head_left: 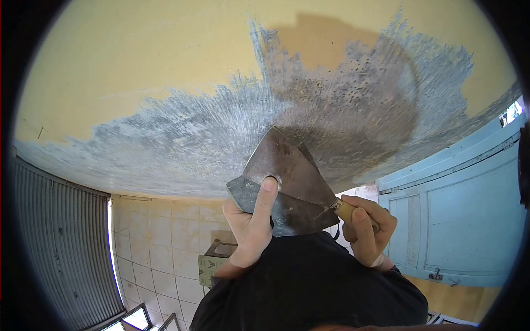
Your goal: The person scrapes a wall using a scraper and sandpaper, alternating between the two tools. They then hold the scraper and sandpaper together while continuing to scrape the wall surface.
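Observation:
My right hand is closed round the short wooden handle of a trowel. Its broad, pointed blade is brown and stained, with the tip against the lower part of the wall in this view. My left hand grips a flat grey plate, thumb on top and fingers hidden beneath. The plate overlaps the trowel blade, and the left thumb lies at the blade's edge. Ahead is a yellow wall with a rough grey patch, streaked and pitted, spreading along its lower part.
A blue door stands to the right. On the left is a grey corrugated shutter. Pale tiles cover the floor, where a green patterned box sits near my left forearm. Framed panes lie at the lower left.

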`<move>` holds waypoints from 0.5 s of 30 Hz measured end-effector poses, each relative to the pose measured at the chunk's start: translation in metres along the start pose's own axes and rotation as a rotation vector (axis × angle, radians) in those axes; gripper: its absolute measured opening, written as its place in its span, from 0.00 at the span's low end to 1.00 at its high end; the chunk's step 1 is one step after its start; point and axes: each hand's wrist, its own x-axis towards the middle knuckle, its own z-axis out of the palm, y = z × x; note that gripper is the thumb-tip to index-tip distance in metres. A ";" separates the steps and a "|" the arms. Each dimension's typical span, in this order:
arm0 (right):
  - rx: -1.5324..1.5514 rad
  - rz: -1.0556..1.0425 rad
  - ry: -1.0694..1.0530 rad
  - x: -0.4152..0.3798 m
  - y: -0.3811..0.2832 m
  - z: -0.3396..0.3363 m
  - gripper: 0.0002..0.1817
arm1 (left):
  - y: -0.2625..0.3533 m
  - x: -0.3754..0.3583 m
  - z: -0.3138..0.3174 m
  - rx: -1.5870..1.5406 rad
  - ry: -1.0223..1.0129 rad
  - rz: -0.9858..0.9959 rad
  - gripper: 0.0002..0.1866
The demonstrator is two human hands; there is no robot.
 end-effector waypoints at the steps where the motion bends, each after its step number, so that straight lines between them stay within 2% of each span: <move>1: 0.000 -0.003 -0.001 0.000 0.002 0.001 0.16 | -0.001 0.001 -0.001 0.007 -0.013 0.011 0.09; 4: -0.081 -0.044 0.013 -0.002 0.007 0.007 0.16 | -0.003 0.002 0.000 0.004 -0.007 0.022 0.09; 6: -0.165 -0.142 0.039 -0.003 0.010 0.010 0.15 | -0.003 0.004 0.001 -0.010 0.011 0.024 0.09; 10: -0.175 -0.207 0.047 0.001 0.014 0.010 0.16 | -0.006 0.005 0.001 -0.011 0.015 0.022 0.11; 12: -0.294 -0.391 0.023 0.003 0.017 0.011 0.16 | -0.011 0.006 -0.003 -0.007 0.026 0.005 0.11; 15: -0.328 -0.455 0.007 0.000 0.034 0.006 0.16 | -0.019 0.010 -0.006 -0.008 -0.015 -0.001 0.11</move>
